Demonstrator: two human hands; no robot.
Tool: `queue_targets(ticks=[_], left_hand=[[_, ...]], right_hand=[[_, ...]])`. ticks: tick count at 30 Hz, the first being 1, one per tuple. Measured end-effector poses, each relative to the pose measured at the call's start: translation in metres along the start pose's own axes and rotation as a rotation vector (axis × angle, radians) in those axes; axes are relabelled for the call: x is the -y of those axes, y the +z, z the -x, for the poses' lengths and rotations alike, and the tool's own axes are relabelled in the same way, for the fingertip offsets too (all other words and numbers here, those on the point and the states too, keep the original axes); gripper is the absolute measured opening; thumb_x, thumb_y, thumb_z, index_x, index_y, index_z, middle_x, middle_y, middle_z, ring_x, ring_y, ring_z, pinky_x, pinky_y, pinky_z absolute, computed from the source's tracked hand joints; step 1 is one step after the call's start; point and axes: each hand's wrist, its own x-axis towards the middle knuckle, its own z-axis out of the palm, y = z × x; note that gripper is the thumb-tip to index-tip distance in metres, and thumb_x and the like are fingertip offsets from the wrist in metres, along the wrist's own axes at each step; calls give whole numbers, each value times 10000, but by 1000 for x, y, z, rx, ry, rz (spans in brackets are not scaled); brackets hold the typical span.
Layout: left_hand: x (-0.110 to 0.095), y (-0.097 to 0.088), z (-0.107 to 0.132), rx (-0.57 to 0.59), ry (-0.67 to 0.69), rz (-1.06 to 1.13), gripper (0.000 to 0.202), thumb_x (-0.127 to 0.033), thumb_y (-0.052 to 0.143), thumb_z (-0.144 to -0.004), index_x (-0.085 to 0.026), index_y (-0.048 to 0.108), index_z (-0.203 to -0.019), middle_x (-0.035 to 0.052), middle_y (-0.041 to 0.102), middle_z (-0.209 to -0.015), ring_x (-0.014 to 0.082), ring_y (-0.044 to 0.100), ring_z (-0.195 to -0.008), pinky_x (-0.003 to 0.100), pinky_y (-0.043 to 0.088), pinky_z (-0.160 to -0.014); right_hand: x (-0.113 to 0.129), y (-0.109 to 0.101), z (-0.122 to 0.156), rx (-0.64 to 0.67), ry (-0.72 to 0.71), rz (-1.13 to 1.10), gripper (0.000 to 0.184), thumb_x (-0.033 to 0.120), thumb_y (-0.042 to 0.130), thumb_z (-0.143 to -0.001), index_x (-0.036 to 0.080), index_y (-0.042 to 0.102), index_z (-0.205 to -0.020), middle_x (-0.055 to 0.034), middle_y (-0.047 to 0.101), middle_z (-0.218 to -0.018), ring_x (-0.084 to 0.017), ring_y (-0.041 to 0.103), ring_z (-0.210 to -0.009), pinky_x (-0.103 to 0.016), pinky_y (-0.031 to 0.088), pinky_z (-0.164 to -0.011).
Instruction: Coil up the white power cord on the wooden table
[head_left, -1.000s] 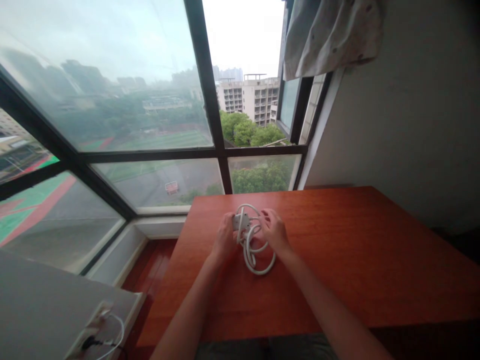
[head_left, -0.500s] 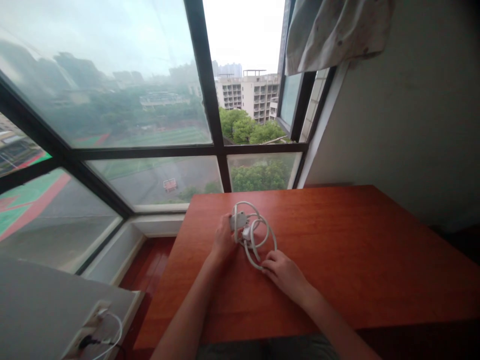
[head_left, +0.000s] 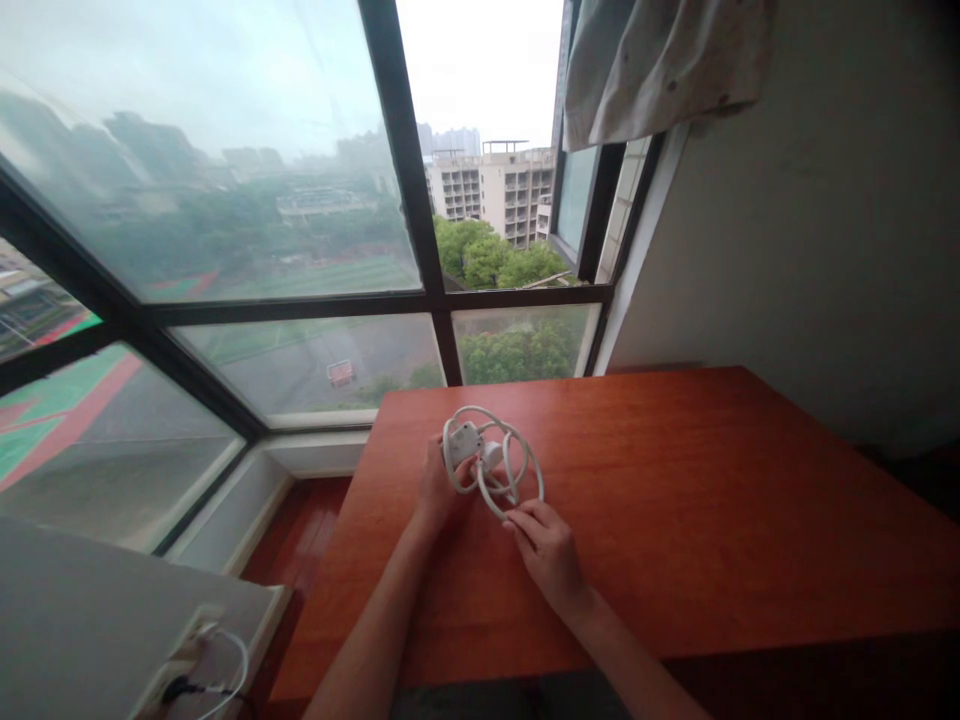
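A white extension cord is held above the near-left part of the brown wooden table (head_left: 675, 500). My left hand (head_left: 433, 488) is closed around its boxy socket block (head_left: 463, 442), with fingers partly hidden behind the block and cable. Beside the block sits the white plug (head_left: 491, 456), and loops of the thick cable (head_left: 537, 466) curl around both. At the lower right of the loops, my right hand (head_left: 551, 552) pinches the cable between thumb and fingers.
Large windows (head_left: 300, 305) with dark frames rise behind the table, and one pane stands ajar below a curtain (head_left: 660, 70). A wall (head_left: 810, 260) borders the right. At lower left, a wall outlet (head_left: 196, 632) has cords plugged in.
Both hands have shifted slightly left with the extension cord. The socket block has turned, its face showing more, and my right hand has drawn nearer the plug.
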Motion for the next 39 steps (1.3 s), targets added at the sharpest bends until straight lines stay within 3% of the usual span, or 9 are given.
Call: queue_targets(ticks=[5, 10, 16, 20, 23, 26, 30, 35, 39], left_hand=[[2, 0, 2, -39, 5, 84, 422, -362, 651, -755, -201, 436, -1081, 84, 645, -972, 233, 649, -830, 343, 506, -692], [-2, 2, 5, -48, 6, 112, 440, -334, 658, -750, -208, 426, -1102, 87, 642, -997, 232, 651, -849, 345, 513, -704], [20, 4, 6, -74, 32, 89, 473, -394, 651, -747, -207, 433, -1122, 90, 611, -1026, 238, 640, -880, 362, 518, -733], [41, 6, 1, -54, 86, 157, 525, -406, 672, -716, -198, 441, -1140, 91, 597, -1051, 238, 626, -932, 375, 523, -781], [46, 7, -3, -17, 104, 221, 551, -389, 700, -682, -200, 462, -1141, 95, 602, -1090, 237, 623, -977, 371, 530, -800], [43, 4, -9, 15, 115, 210, 548, -372, 729, -654, -207, 497, -1123, 87, 620, -1096, 227, 629, -967, 375, 534, -817], [37, -6, -14, 54, 139, 205, 523, -372, 742, -645, -206, 534, -1095, 85, 650, -1065, 232, 637, -938, 401, 537, -824], [31, -13, -14, 76, 232, 242, 493, -337, 740, -629, -191, 565, -1067, 76, 674, -1022, 215, 645, -868, 360, 544, -790], [29, -15, -14, 91, 286, 216, 535, -299, 755, -589, -181, 559, -1073, 66, 679, -986, 195, 640, -821, 337, 542, -779]], right_hand=[[-4, 5, -9, -169, 153, 6, 224, 311, 507, -918, 216, 708, -945, -75, 635, -802, -197, 609, -731, -300, 484, -699], [-2, 6, -25, -91, 198, 208, 171, 360, 580, -880, 216, 671, -885, -71, 676, -792, -199, 624, -688, -291, 458, -678], [12, -3, -23, 74, -22, 121, 223, 259, 456, -931, 233, 676, -918, -85, 696, -981, -208, 647, -887, -296, 468, -797], [-11, -33, -38, -36, 43, 76, 269, 324, 457, -923, 210, 683, -831, -70, 690, -816, -202, 639, -755, -298, 480, -713], [-43, -48, -80, -64, 152, 32, 294, 369, 459, -910, 193, 694, -888, -73, 697, -815, -206, 639, -725, -305, 499, -664], [-63, -42, -133, 154, 9, -46, 212, 354, 584, -829, 221, 720, -923, -81, 702, -1006, -217, 644, -918, -325, 519, -755], [-63, -21, -185, 503, -63, -282, 234, 393, 658, -759, 221, 747, -890, -74, 718, -1027, -212, 647, -979, -364, 511, -857], [-57, -3, -205, 774, 53, -435, 343, 443, 690, -701, 178, 753, -909, -70, 742, -930, -206, 679, -863, -337, 535, -777], [-50, 6, -206, 930, -123, -427, 253, 352, 745, -656, 206, 766, -861, -56, 729, -976, -202, 664, -906, -320, 506, -832]])
